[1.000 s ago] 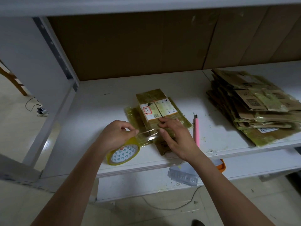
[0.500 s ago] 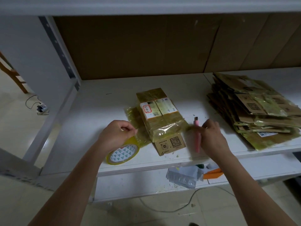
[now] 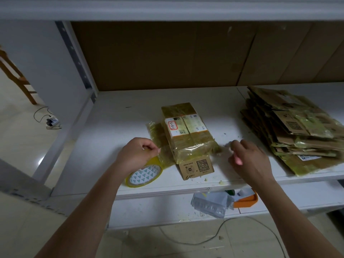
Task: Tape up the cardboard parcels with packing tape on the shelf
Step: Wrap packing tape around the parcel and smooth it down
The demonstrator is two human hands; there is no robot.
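Tape roll (image 3: 144, 174) is sitting near the front edge of the shelf (image 3: 115, 127), left of the parcels, with the left hand (image 3: 136, 154) curling over its top and pinching the tape just above it. A strip is running from the roll toward the stacked parcels (image 3: 188, 135) at mid-shelf; the strip is clear and hard to trace.

Right hand (image 3: 247, 161) is closing its fingers around a pink cutter (image 3: 238, 161), right of the parcels, near the front edge.

Judgement: the step in hand is cutting the strip. The left hand should be keeping the tape taut and the roll pinned to the shelf, so the blade is meeting stretched film just beside the parcel. Slack tape is likely to fold onto itself. The cut end then wants pressing flat.

Hard to make out: the blade tip is blurring, so whether it is out cannot be told. The right hand is covering most of the cutter. The lowest parcel is showing only its printed near end. Flattened cardboard (image 3: 297, 127) is piling at the shelf's right side, cut off by the frame edge. The items on the lower shelf are too jumbled to name.
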